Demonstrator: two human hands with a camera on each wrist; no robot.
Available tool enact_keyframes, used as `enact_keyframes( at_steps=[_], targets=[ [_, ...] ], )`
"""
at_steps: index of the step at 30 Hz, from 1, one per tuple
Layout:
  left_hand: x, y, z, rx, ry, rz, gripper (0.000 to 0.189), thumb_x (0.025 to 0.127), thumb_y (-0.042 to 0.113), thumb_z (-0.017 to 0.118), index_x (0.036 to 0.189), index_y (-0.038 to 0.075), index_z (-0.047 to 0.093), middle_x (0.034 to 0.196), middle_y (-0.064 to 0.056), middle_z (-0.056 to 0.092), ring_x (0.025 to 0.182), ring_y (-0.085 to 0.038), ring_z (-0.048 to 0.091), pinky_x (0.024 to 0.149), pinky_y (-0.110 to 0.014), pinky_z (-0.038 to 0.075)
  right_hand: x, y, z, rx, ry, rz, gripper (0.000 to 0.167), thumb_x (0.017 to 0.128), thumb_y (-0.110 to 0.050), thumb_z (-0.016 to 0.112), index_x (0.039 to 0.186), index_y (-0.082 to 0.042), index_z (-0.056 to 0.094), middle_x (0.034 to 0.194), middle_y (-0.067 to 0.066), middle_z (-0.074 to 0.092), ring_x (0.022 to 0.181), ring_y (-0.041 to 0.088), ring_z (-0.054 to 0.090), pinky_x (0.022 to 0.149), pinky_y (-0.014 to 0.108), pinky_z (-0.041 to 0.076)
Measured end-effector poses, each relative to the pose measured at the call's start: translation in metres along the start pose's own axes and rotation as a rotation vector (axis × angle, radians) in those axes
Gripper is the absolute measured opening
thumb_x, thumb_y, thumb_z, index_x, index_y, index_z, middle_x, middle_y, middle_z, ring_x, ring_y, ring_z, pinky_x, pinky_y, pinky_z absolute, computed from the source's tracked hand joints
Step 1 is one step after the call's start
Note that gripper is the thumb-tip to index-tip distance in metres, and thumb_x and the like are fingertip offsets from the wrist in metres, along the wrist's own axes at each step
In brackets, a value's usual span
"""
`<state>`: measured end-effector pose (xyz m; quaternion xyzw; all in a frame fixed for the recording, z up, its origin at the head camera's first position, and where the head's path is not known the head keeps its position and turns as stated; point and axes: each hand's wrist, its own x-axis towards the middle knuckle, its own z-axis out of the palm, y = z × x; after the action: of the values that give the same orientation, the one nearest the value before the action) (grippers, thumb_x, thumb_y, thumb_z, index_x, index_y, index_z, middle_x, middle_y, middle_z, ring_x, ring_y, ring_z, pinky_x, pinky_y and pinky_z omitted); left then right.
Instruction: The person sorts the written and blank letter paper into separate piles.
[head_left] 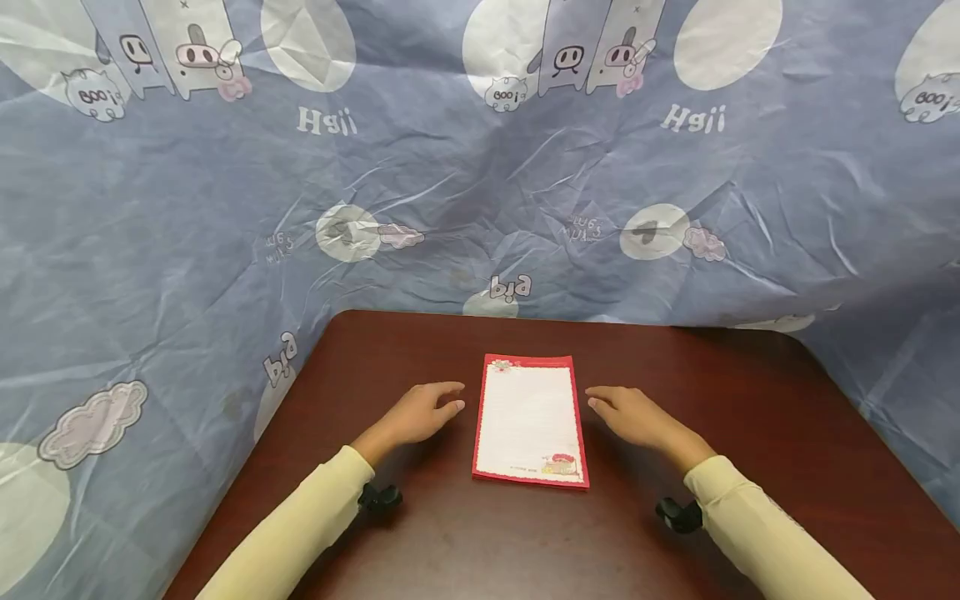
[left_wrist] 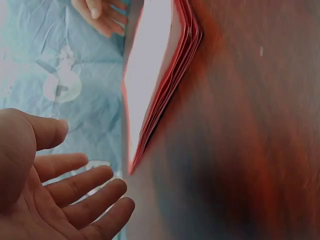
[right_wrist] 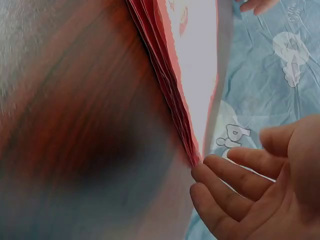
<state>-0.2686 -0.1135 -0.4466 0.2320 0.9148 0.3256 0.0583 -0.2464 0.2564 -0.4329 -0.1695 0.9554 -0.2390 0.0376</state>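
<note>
A stack of red-bordered paper sheets lies on the dark wooden table, white in the middle, with small printed pictures at two corners. Several layered edges of the sheets show in the left wrist view. To the left of the stack my left hand is held with fingers extended and nothing in it. My right hand is at the stack's right side, fingers loosely extended and holding nothing. In the right wrist view its fingertips overlap the near corner of the stack.
A blue cloth with cartoon prints hangs behind the table and along its sides. Small black devices are strapped at both wrists, below the pale yellow sleeves. The table's far edge meets the cloth.
</note>
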Motion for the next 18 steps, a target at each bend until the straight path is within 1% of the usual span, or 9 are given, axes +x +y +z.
enact_keyframes(
  at_steps=[2, 4, 6, 8, 12, 15, 16, 18],
  targets=[
    [0.0, 0.0, 0.005, -0.043, -0.011, -0.028, 0.046, 0.104, 0.028, 0.059, 0.144, 0.005, 0.057, 0.142, -0.011, 0.058, 0.131, -0.03, 0.054, 0.107, -0.052, 0.043, 0.002, -0.001, 0.005, 0.01, -0.01, -0.001, 0.038, 0.105, -0.014, 0.053, 0.135, 0.007, 0.059, 0.133, 0.026, 0.061, 0.124, 0.043, 0.056, 0.101, 0.061, 0.044],
    [0.001, 0.0, 0.009, -0.089, -0.021, -0.043, 0.047, 0.104, 0.028, 0.059, 0.144, 0.003, 0.055, 0.14, -0.012, 0.059, 0.129, -0.032, 0.055, 0.105, -0.053, 0.044, 0.003, -0.001, 0.009, 0.021, -0.009, -0.002, 0.036, 0.104, -0.01, 0.053, 0.135, 0.008, 0.06, 0.133, 0.026, 0.061, 0.124, 0.043, 0.057, 0.102, 0.061, 0.043],
    [0.002, 0.001, 0.014, -0.127, -0.035, -0.064, 0.049, 0.104, 0.028, 0.058, 0.145, 0.002, 0.053, 0.14, -0.014, 0.059, 0.129, -0.033, 0.055, 0.105, -0.052, 0.044, 0.005, -0.001, 0.014, 0.035, -0.005, 0.007, 0.036, 0.103, -0.009, 0.053, 0.134, 0.008, 0.06, 0.133, 0.026, 0.061, 0.123, 0.042, 0.057, 0.102, 0.061, 0.044],
    [0.003, 0.002, 0.019, -0.172, -0.049, -0.071, 0.052, 0.104, 0.028, 0.058, 0.146, -0.001, 0.051, 0.14, -0.017, 0.059, 0.128, -0.034, 0.056, 0.105, -0.052, 0.044, 0.006, 0.0, 0.017, 0.045, 0.003, 0.011, 0.035, 0.103, -0.009, 0.054, 0.134, 0.008, 0.06, 0.132, 0.025, 0.062, 0.122, 0.041, 0.058, 0.101, 0.06, 0.044],
    [0.004, 0.005, 0.029, -0.334, -0.114, -0.094, 0.058, 0.105, 0.026, 0.056, 0.151, -0.006, 0.04, 0.146, -0.023, 0.051, 0.13, -0.035, 0.054, 0.102, -0.051, 0.047, 0.005, 0.0, 0.024, 0.054, 0.0, 0.02, 0.036, 0.103, -0.01, 0.055, 0.134, 0.006, 0.061, 0.132, 0.024, 0.062, 0.121, 0.039, 0.059, 0.1, 0.059, 0.045],
    [0.004, 0.004, 0.035, -0.449, -0.152, -0.113, 0.062, 0.106, 0.025, 0.055, 0.154, -0.008, 0.032, 0.15, -0.025, 0.046, 0.131, -0.035, 0.054, 0.098, -0.048, 0.051, 0.003, -0.001, 0.026, 0.058, 0.002, 0.014, 0.037, 0.102, -0.011, 0.057, 0.135, 0.006, 0.061, 0.133, 0.024, 0.062, 0.122, 0.039, 0.059, 0.1, 0.059, 0.046],
    [0.004, 0.003, 0.037, -0.474, -0.156, -0.117, 0.062, 0.106, 0.024, 0.055, 0.154, -0.007, 0.031, 0.15, -0.025, 0.046, 0.131, -0.035, 0.054, 0.097, -0.048, 0.052, 0.002, -0.001, 0.026, 0.06, 0.006, 0.01, 0.037, 0.102, -0.012, 0.058, 0.135, 0.005, 0.061, 0.132, 0.023, 0.063, 0.121, 0.038, 0.059, 0.1, 0.059, 0.046],
    [0.004, 0.004, 0.038, -0.463, -0.141, -0.111, 0.062, 0.106, 0.025, 0.055, 0.154, -0.007, 0.032, 0.15, -0.024, 0.047, 0.134, -0.034, 0.051, 0.101, -0.048, 0.048, 0.002, -0.002, 0.026, 0.068, 0.015, 0.005, 0.037, 0.102, -0.013, 0.059, 0.134, 0.005, 0.062, 0.131, 0.022, 0.064, 0.119, 0.037, 0.061, 0.099, 0.057, 0.047]
  ],
)
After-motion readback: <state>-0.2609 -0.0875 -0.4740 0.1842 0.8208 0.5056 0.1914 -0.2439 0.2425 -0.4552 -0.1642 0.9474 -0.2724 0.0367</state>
